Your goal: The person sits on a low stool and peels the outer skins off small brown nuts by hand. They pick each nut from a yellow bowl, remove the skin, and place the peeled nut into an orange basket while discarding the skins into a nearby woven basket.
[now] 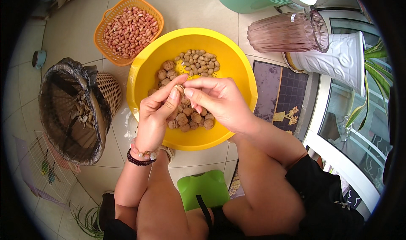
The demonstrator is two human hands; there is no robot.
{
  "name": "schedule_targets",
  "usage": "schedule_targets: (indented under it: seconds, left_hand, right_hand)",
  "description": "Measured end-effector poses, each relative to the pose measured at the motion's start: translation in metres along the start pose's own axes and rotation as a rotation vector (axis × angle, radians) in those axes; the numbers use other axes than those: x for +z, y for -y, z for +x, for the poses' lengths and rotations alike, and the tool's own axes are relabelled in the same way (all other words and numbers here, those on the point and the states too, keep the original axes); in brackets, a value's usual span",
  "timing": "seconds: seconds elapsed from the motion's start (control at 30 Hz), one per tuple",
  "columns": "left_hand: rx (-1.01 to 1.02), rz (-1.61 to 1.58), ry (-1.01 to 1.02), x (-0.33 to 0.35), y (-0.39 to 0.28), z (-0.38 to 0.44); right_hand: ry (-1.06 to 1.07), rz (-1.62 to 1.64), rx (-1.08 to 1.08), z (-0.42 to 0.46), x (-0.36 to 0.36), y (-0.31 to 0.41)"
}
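Over a yellow plastic basin, my two hands meet at a small pale nut, apparently a peanut in its shell. Its near end is pinched between the thumb and forefinger of my left hand. From the other side, the thumb and fingers of my right hand close on its edge; their exact contact is partly hidden. Unshelled peanuts lie in a heap at the basin's far side. Walnuts gather at its near side, with more walnuts at the left, partly covered by my hands.
An orange basket holds shelled peanuts. Left of the basin, a black-lined waste bin contains shells. A birdcage is at lower left. At right stand a pink glass vase, a white planter and a glass door.
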State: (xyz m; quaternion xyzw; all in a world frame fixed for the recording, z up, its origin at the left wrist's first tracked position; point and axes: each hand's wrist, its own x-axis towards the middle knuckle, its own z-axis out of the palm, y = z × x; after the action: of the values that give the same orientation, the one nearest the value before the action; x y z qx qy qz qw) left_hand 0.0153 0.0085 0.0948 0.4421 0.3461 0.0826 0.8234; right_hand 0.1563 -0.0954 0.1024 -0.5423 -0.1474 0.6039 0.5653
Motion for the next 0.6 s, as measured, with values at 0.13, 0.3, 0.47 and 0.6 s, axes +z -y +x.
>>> schedule_targets:
  seconds: [0.13, 0.3, 0.47, 0.6]
  left_hand:
    - [-0.021, -0.09, 0.003, 0.002, 0.001, 0.001]
    - [0.001, -0.154, -0.11, 0.005, 0.005, 0.002]
    - [0.08, 0.081, -0.217, 0.007, 0.011, 0.003]
    - [0.051, 0.109, -0.227, 0.006, 0.012, 0.003]
  right_hand:
    - [-0.033, 0.033, 0.001, 0.0, 0.003, -0.002]
    - [-0.128, -0.029, -0.08, -0.001, 0.006, -0.005]
    - [-0.287, -0.267, -0.242, -0.001, 0.009, -0.019]
    - [-0.34, -0.351, -0.289, -0.001, 0.011, -0.023]
